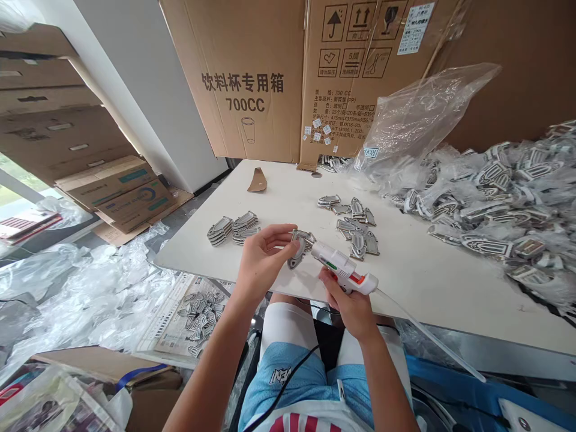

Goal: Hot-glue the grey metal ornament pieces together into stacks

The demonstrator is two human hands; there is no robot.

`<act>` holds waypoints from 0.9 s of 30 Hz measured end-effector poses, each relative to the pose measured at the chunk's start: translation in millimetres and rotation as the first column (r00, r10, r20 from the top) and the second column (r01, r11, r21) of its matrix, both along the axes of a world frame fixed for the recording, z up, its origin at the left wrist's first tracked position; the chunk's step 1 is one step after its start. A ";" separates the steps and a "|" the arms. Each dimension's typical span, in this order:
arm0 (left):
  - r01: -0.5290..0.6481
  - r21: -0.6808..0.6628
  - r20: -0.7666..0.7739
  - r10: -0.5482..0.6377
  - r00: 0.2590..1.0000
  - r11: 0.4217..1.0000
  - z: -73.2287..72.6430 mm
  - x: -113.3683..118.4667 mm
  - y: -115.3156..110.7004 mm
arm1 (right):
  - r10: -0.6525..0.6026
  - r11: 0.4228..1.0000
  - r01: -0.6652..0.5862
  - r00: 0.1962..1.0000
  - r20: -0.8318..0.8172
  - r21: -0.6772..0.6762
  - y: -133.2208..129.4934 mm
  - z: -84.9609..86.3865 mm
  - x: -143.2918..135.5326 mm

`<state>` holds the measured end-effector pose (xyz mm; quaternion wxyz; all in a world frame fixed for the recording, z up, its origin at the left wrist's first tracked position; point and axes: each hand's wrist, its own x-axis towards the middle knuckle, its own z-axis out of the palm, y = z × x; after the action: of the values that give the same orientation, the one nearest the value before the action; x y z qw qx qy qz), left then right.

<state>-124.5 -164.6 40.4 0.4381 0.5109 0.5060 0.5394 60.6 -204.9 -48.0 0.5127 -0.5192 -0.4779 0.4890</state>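
A carton [265, 54] backed the table [427, 282]; bags [481, 209] held parts [488, 245]. The left hand [266, 255] grasped a part [294, 261], the right hand [348, 303] a glue gun [337, 264].

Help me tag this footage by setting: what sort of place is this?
Probably an assembly workshop: the right hand holds a glue gun, wrapped metal-looking pieces are heaped on the white table, and a cardboard box stands at its far edge.

I get bright, soft daylight from the window [8, 171] left of the tabletop [288, 189]; glare streaks the plastic bag [418, 114] at its back, and my view's edges stretch.
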 end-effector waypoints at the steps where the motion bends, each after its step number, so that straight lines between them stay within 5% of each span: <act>1: -0.003 0.001 -0.003 0.003 1.000 1.000 0.3 0.0 -0.1 | 0.030 0.999 -0.031 0.999 -0.019 -0.029 0.1 1.0 1.5; 13: -0.014 0.006 0.004 0.014 1.000 1.000 -1.7 1.6 0.8 | 0.078 0.996 -0.081 0.995 -0.067 -0.048 0.7 6.6 4.0; 27: -0.099 0.106 -0.075 0.107 0.991 0.989 -3.8 3.8 -0.6 | -0.006 0.999 0.004 0.999 -0.034 -0.043 0.4 12.3 -2.2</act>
<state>-120.7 -165.2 36.6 0.3624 0.5269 0.5208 0.5654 58.5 -204.5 -35.7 0.5106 -0.5230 -0.4571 0.5068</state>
